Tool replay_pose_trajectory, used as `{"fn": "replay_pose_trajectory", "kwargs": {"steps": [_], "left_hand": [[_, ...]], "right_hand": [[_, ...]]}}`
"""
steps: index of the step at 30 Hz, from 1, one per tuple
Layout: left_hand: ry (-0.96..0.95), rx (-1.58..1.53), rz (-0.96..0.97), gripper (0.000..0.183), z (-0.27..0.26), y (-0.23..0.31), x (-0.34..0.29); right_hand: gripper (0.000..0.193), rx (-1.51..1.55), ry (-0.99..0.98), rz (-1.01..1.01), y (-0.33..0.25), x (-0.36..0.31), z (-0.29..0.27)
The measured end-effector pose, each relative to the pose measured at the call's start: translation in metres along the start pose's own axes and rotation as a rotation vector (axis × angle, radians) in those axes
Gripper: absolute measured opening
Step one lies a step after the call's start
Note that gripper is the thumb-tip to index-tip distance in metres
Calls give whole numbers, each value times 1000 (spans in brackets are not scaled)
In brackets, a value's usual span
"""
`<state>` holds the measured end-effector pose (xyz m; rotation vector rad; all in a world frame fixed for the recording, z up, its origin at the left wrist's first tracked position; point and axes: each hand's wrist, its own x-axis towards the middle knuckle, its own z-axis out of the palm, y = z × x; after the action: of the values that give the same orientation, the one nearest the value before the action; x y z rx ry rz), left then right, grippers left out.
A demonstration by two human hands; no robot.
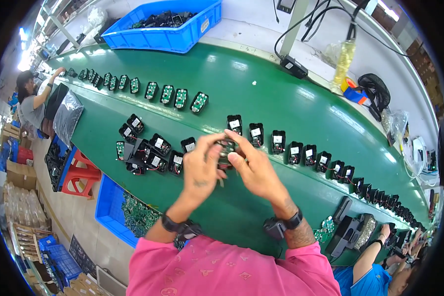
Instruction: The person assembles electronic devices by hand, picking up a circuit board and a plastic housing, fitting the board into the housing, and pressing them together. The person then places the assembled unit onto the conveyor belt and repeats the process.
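Over the middle of the green bench, my left hand (201, 167) and my right hand (254, 170) come together around a small black housing with a green circuit board (226, 147). Fingers of both hands are closed on it and cover much of it. Just beyond my fingertips stands a black housing with a white label (235, 124). Another labelled housing (188, 144) sits close to the left of my left hand. Further left, several black housings (155, 162) lie in a loose cluster, some with red wires showing.
Black housings with green boards (167, 94) form a row at the far left. Labelled housings (295, 152) line up toward the right. A blue bin (182, 39) of dark parts stands at the back. Co-workers (34, 101) work at both ends, with black devices (348, 234) at near right.
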<state>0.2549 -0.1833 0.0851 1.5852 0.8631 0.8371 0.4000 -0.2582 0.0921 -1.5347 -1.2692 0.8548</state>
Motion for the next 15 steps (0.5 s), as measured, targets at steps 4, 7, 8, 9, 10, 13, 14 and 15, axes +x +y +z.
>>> {"fn": "replay_pose_trajectory", "kwargs": {"steps": [4, 7, 8, 9, 10, 13, 14, 15], "left_hand": [[12, 113, -38, 25, -42, -15, 67], [-164, 198, -73, 25, -26, -35, 111], [-206, 210, -105, 24, -15, -40, 119], [-221, 253, -85, 24, -6, -52, 130], [-259, 256, -82, 24, -1, -65, 140], [-246, 310, -25, 26, -6, -111, 161], [-251, 286, -25, 27, -16, -127, 165], [-293, 220, -37, 31, -10, -125, 160]], "right_hand": [[69, -843, 208, -253, 43, 39, -18], [65, -1131, 258, -430, 91, 70, 0], [65, -1133, 278, -413, 92, 72, 2], [60, -1134, 237, -380, 94, 71, 3], [55, -1130, 193, -338, 97, 69, 3], [52, -933, 175, -296, 60, 7, -3], [57, -858, 120, -312, 51, -24, -4], [65, -898, 93, -259, 53, -57, -7]]}}
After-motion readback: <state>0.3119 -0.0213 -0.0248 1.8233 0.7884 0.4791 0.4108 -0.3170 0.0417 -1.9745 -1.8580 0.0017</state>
